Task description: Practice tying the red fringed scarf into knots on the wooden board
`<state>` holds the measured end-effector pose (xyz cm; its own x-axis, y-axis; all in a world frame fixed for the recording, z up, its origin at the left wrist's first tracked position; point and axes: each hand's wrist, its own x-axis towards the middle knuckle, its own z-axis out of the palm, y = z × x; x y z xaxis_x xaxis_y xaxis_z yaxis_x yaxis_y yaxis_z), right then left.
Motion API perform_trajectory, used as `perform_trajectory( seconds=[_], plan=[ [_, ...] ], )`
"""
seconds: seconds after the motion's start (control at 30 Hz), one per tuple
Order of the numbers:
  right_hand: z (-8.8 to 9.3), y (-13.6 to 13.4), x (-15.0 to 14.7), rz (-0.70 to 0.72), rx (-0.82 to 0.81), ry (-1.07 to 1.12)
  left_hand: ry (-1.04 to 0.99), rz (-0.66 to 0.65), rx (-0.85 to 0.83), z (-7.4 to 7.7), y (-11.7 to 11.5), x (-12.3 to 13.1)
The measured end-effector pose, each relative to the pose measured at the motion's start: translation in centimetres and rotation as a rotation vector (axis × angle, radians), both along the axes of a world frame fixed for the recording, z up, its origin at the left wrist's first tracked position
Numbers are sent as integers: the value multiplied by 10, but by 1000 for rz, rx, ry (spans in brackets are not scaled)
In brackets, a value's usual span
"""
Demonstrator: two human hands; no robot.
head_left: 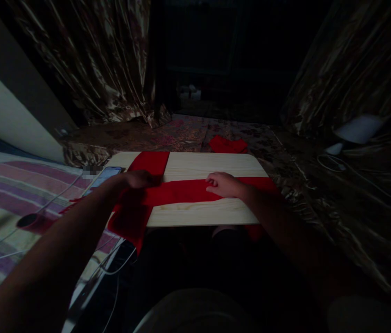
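A long red cloth strip (181,190) lies across a light wooden board (209,166). It crosses a wider red cloth piece (149,163) that hangs off the board's near left edge. My left hand (139,179) is closed over the red cloth where the two pieces cross. My right hand (223,184) rests on the strip near the board's middle, fingers curled and pressing the cloth down. The room is dim.
A folded red cloth (228,144) lies on the floor beyond the board. A phone (103,177) and white cables (60,194) lie at the left on a striped blanket (15,185), with a small dark red cup (34,222). Shiny curtains (88,60) hang behind and to the right.
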<state>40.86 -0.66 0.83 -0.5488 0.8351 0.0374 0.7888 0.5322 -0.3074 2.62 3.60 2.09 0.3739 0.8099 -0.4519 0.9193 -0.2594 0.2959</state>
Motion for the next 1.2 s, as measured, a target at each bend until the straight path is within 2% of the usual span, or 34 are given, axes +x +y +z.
perform_trajectory(
  seconds=[0.07,0.2,0.33,0.47,0.6,0.77,0.93,1.07,1.2],
  plan=[
    [-5,-4,-7,42,-119,-6,-13,23,9,-1,-1,-5],
    [-3,-5,-7,71,-220,-43,-29,3,-5,-3,0,-11],
    [7,-5,1,150,-295,114,-97,35,0,-1,-6,-14],
    [17,-7,9,145,-400,211,-269,-22,-60,8,-16,-17],
    [21,-9,18,168,-445,68,-178,-88,-144,15,-21,-18],
    [19,-23,34,193,-448,-121,-103,-113,-77,15,-26,-11],
    [10,-41,65,57,-359,-13,35,-130,-26,14,-30,-5],
    [-3,-50,94,-109,-433,123,27,-127,-16,11,-28,-6],
    [-9,-59,117,-178,-474,52,-10,-108,-1,8,-27,-9]
  ],
)
